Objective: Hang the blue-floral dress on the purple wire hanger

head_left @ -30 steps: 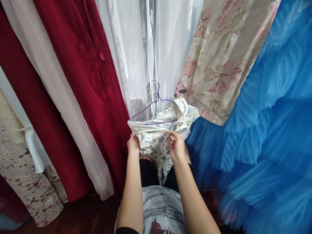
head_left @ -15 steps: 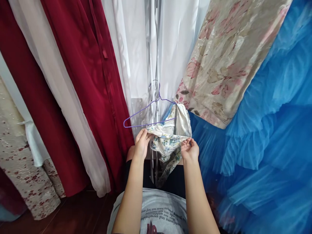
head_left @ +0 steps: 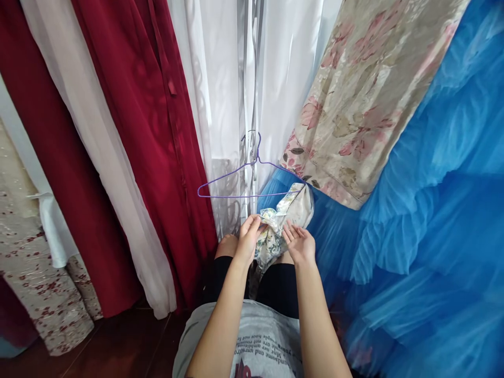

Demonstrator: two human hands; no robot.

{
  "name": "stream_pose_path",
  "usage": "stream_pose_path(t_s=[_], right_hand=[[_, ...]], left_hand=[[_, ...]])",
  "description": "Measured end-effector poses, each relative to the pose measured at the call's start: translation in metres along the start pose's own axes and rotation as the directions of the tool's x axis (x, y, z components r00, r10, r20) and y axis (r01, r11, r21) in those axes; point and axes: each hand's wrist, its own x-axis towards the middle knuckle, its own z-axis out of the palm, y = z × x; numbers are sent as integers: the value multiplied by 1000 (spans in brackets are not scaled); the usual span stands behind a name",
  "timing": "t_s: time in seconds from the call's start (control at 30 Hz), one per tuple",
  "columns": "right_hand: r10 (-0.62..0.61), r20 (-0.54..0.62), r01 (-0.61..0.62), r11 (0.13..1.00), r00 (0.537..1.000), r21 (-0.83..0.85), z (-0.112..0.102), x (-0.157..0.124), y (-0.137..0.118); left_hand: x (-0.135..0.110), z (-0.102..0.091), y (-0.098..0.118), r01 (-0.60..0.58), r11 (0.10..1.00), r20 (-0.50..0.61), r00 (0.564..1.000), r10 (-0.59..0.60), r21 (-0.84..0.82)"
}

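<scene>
A purple wire hanger (head_left: 252, 195) hangs in front of white cloth. From its right end droops a small floral garment (head_left: 300, 207), cream with blue, green and yellow print, bunched toward the middle. My left hand (head_left: 248, 239) pinches a gathered edge of it between thumb and fingers. To the right, my right hand (head_left: 300, 242) is palm up with fingers stretched out beside the fabric, gripping nothing I can see. The lower part of the garment hangs between my knees, partly hidden by my hands.
Dark red drapes (head_left: 118, 131) and a pale sheer panel (head_left: 106, 157) hang at left. White cloth (head_left: 289, 79) is straight ahead. On the right hang a beige floral fabric (head_left: 362, 105) and a ruffled blue tulle dress (head_left: 425, 236). Dark floor (head_left: 118, 346) shows below.
My hands have come closer together, and the garment edge stretched between them is now bunched. My right hand has let go of its edge. The garment has slid toward the hanger's right end.
</scene>
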Motion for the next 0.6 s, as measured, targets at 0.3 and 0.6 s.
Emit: stream_pose_path(t_s=[0.3,0.6], right_hand=[[73,427,214,781,901,-587,26,-33,1],[297,677,442,571,673,-691,38,-77,-25]], left_hand=[[-12,7,24,-129,941,118,988,96,314],[-12,1,39,-111,957,101,991,87,267]])
